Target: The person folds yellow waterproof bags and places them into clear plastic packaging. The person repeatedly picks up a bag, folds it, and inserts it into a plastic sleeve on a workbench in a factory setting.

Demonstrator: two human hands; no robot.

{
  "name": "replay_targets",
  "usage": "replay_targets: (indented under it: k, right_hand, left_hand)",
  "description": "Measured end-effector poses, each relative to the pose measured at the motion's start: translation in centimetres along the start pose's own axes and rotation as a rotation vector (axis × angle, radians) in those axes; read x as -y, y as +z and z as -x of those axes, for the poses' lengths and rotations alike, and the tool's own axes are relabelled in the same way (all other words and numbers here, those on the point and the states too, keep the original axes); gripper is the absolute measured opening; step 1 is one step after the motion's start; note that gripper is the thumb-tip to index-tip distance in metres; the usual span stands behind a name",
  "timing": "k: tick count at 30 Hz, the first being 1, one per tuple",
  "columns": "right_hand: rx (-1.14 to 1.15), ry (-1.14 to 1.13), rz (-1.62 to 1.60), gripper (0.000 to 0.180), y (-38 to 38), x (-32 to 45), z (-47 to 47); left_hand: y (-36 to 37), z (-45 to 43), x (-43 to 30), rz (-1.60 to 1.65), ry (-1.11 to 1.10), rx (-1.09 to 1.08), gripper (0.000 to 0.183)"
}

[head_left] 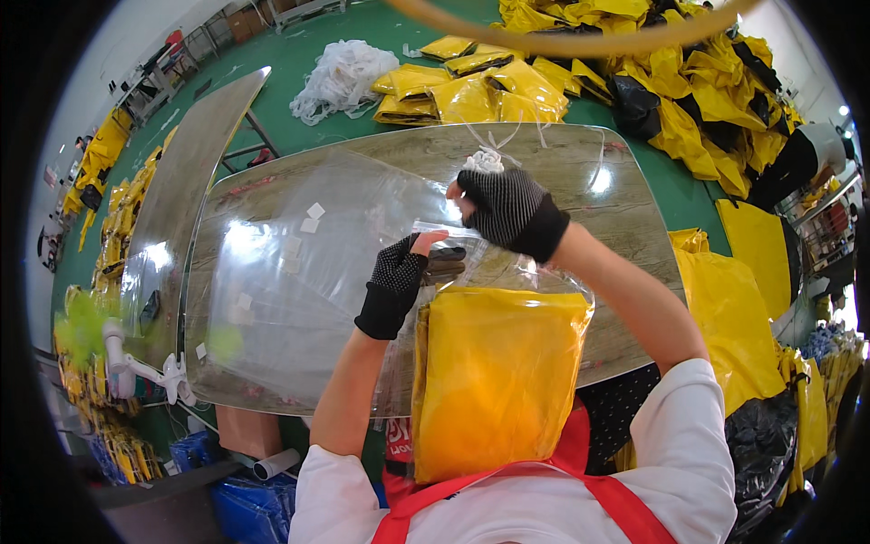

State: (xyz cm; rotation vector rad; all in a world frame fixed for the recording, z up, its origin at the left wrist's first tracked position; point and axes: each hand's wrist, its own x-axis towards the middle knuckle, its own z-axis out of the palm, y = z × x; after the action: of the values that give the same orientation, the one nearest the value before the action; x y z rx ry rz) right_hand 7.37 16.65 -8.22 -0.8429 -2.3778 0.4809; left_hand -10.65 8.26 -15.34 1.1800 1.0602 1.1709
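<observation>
A clear plastic bag (pixel 523 280) holds a folded yellow plastic article (pixel 499 370) and lies over the near table edge, against my body. My left hand (pixel 397 279), in a black dotted fingerless glove, has its thumb and fingers on the bag's mouth, beside a pale strip (pixel 445 229). Just above that strip is my right hand (pixel 510 207), in a matching glove with fingers curled. What its fingertips hold is hidden. A small heap of white strips (pixel 484 160) sits just beyond the right knuckles.
Flat clear bags (pixel 319 272) are spread over the wood-patterned table (pixel 571 153), left of my hands. A clip-on fan (pixel 119 353) stands at the left edge. Yellow packets (pixel 476 88), a white plastic tangle (pixel 346 78) and a yellow-black heap (pixel 714 88) lie on the green floor.
</observation>
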Motion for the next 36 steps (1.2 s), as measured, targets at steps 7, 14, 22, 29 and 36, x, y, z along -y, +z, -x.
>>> replay_targets:
  k: [7,14,22,29,36]
  right_hand:
    - [0.201,-0.144,0.358,0.017,0.8,1.1,1.2]
    - [-0.497,0.560,0.234,0.021,-13.5,-16.3,1.5]
    - [-0.059,-0.093,0.117,0.009,-1.7,1.9,5.4]
    - [0.097,-0.232,0.349,0.011,-2.6,4.0,3.6]
    - [-0.676,0.332,0.630,0.023,-17.9,-17.3,6.5]
  left_hand:
    - [1.5,0.0,-2.0,-0.334,0.179,0.047,0.030]
    - [0.3,1.1,-2.0,0.036,-0.014,-0.044,0.039]
    - [3.7,1.5,-4.4,-0.282,0.173,-0.052,0.039]
    - [4.4,3.3,-5.8,-0.506,0.183,-0.013,0.040]
    - [3.0,3.3,-5.7,-0.001,-0.014,-0.061,0.044]
